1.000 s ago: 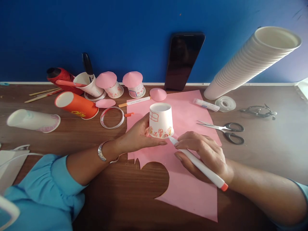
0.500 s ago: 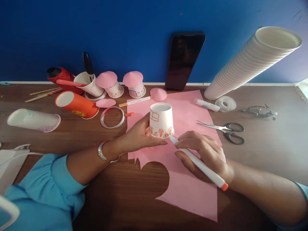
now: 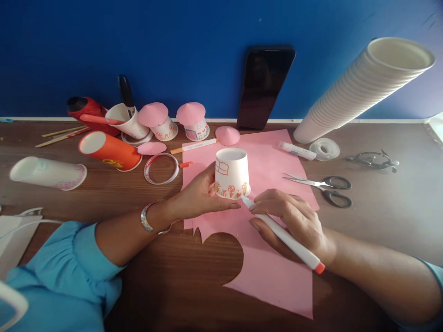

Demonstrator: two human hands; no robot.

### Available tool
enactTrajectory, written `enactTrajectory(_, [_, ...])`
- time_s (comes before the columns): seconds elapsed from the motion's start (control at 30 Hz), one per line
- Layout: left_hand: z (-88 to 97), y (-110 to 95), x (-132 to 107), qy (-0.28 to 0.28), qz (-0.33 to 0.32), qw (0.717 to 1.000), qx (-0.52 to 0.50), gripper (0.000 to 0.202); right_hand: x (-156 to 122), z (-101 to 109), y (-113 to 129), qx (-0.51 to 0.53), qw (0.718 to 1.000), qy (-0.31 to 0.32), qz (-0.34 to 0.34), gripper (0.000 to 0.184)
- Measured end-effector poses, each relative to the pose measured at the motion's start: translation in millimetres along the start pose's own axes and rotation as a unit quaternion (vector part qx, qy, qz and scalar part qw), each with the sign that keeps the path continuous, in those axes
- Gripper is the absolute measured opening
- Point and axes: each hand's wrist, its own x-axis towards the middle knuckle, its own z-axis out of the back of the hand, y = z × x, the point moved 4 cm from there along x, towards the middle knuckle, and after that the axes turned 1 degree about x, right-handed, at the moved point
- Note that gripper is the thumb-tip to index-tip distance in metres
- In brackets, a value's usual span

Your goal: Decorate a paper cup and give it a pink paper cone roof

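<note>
My left hand (image 3: 204,196) is closed around the base of a short white paper cup (image 3: 233,168), its thumb lying along the lower rim. An orange window and a row of flowers are drawn on the cup's side. My right hand (image 3: 290,221) grips a white marker pen (image 3: 289,237) with an orange end. The pen's tip meets the cup's lower edge beside the flowers. Under both hands lies a cut pink paper sheet (image 3: 277,295). An orange pen cap (image 3: 186,164) and a white-and-orange marker (image 3: 197,145) lie just left of the cup.
Behind stand two small cups with pink paper cones (image 3: 191,114); a loose cone (image 3: 227,136) lies nearby. To the right are scissors (image 3: 334,183), a glue stick (image 3: 296,151), clear tape (image 3: 325,149) and a tall cup stack (image 3: 363,87). A phone (image 3: 266,87) leans on the blue wall.
The marker's tip has shifted slightly left along the cup's lower edge, my right hand moving with it. The cup and my left hand stay almost where they were.
</note>
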Motion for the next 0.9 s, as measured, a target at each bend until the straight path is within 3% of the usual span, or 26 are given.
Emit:
enactTrajectory(0.63, [-0.3,2.0,0.3,0.008,0.008,1.0,-0.011,0.068,0.4,1.2,-1.3,0.001,1.0,-0.005,-0.001,0.011])
enactTrajectory(0.9, [0.6,2.4,-0.2,0.0,0.014,1.0,-0.009,0.076,1.1,0.6,-0.7,0.001,1.0,-0.004,0.002,0.014])
